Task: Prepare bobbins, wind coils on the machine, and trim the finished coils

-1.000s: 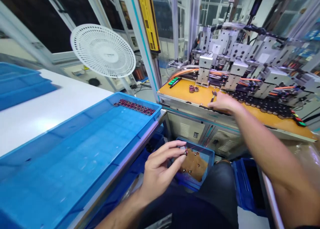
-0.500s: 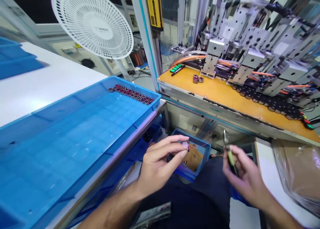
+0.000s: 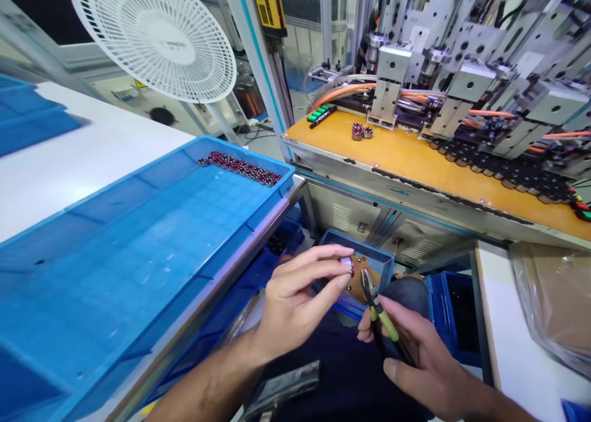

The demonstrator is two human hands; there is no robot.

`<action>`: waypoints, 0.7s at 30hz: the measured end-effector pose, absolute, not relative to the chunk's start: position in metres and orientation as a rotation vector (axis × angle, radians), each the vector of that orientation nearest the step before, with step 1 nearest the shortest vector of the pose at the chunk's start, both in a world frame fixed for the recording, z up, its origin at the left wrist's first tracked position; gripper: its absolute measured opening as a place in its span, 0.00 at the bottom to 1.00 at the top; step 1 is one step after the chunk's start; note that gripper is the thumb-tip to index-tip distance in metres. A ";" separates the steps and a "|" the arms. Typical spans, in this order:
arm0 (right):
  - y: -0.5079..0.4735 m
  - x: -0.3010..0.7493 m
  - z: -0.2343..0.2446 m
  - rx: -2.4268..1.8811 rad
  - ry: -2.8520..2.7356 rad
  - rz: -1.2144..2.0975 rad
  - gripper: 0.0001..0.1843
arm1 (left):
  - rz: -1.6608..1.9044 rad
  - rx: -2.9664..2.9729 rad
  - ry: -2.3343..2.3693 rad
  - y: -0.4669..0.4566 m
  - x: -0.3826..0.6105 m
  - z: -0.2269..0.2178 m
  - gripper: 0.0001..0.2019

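Note:
Between the thumb and fingers of my left hand (image 3: 295,299) is a small round metal part with reddish wire, a wound motor stator (image 3: 347,265) by its look, partly hidden by the fingertips. My right hand (image 3: 415,348) is wrapped round the green-and-black handles of diagonal cutters (image 3: 381,317). The cutters' jaws point up and lie just right of the stator, apart from it. Below both hands stands a blue bin (image 3: 388,273) with brown cardboard and several small parts in it.
At left, a large blue tray (image 3: 138,225) holds rows of similar stators (image 3: 242,167) at its far end. A white fan (image 3: 161,37) stands behind. A machine (image 3: 466,83) rises over an orange bench top (image 3: 415,157). A plastic-wrapped carton (image 3: 554,305) lies at right.
My right hand has brought the cutters leftward and down, close to the stator, and they now point up-left. My left hand keeps its hold, nearly still. The view has shifted slightly.

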State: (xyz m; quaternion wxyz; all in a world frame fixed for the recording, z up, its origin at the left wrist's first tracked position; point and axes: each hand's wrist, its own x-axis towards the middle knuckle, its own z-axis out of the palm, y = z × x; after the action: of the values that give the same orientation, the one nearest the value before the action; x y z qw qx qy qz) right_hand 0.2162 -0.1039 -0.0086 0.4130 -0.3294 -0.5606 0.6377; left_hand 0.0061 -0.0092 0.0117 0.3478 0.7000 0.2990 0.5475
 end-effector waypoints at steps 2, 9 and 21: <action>-0.103 0.216 -0.007 -0.811 -1.416 1.597 0.35 | 1.412 1.819 0.781 -0.010 0.006 0.011 0.13; -0.101 0.216 -0.001 -0.801 -1.418 1.538 0.33 | 1.392 1.816 0.785 -0.010 0.005 0.010 0.13; -0.093 0.208 0.003 -1.067 -1.481 1.395 0.23 | 1.375 1.828 0.776 -0.011 0.003 0.005 0.15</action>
State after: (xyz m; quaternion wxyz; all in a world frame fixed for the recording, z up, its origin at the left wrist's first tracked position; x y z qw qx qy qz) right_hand 0.2077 -0.0933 0.0034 0.4097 -0.4237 -0.5880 0.5539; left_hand 0.0031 -0.0107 0.0046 0.3552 0.7074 0.3004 0.5321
